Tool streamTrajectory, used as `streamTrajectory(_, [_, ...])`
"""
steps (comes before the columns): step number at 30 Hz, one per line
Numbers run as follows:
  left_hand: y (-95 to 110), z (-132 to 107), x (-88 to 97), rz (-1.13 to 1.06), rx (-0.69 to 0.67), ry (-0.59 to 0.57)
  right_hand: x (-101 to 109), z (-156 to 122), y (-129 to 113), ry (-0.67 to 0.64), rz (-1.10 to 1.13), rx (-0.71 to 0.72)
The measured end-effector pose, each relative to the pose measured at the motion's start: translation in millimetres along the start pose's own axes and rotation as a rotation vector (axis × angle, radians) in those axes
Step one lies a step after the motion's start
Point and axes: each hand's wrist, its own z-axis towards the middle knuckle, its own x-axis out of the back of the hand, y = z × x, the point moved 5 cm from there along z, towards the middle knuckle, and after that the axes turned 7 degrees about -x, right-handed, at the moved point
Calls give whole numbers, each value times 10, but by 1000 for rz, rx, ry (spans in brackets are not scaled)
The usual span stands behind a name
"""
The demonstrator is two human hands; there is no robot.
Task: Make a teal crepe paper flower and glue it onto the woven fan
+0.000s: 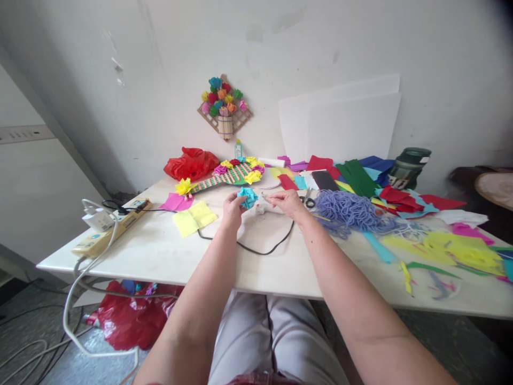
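A turquoise crepe-paper flower [247, 198] is held between the fingers of my left hand [232, 209], above the middle of the table. My right hand [287, 203] is pinched closed just right of the flower; whatever its fingertips hold is too small to make out. Beneath and between the hands lies a white tool that looks like a glue gun [261, 206], partly covered by my right hand. Behind them rests a green, guitar-shaped board [236, 175] with pale strips and yellow, red and magenta paper flowers along it.
Purple yarn [348, 209], scissors [308, 201], a phone [325, 180] and coloured paper scraps [449, 248] cover the right side. A power strip [108, 230] lies left, its cords hanging off the edge. A black cable [264, 253] loops before my hands. A dark bottle [406, 168] stands back right.
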Motion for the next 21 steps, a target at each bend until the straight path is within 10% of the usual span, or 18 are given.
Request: streamTrajectory(21, [31, -27, -12, 2, 0, -3, 3, -55, -119, 90, -197, 56])
